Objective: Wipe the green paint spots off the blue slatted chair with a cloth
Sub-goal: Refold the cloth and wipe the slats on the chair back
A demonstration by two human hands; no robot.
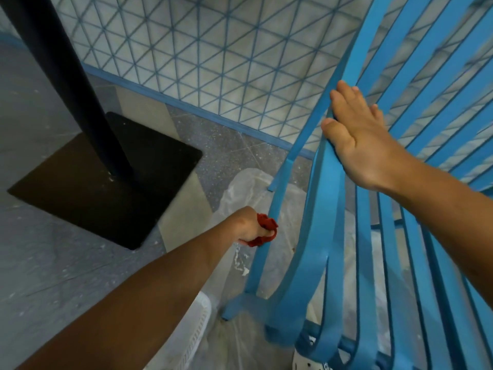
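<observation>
Both hands on chair; left hand grips cloth.

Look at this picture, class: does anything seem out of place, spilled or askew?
Yes. The blue slatted chair seems tipped over at an angle, steadied by the right hand. White flecks and smears spot the clear plastic sheet and the grey floor beneath. The left hand presses a red cloth to a slat.

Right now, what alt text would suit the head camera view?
A person's left hand presses a red cloth against a leg of a blue slatted chair, while the right hand rests on its slats. Plastic sheeting covers the floor beneath.
</observation>
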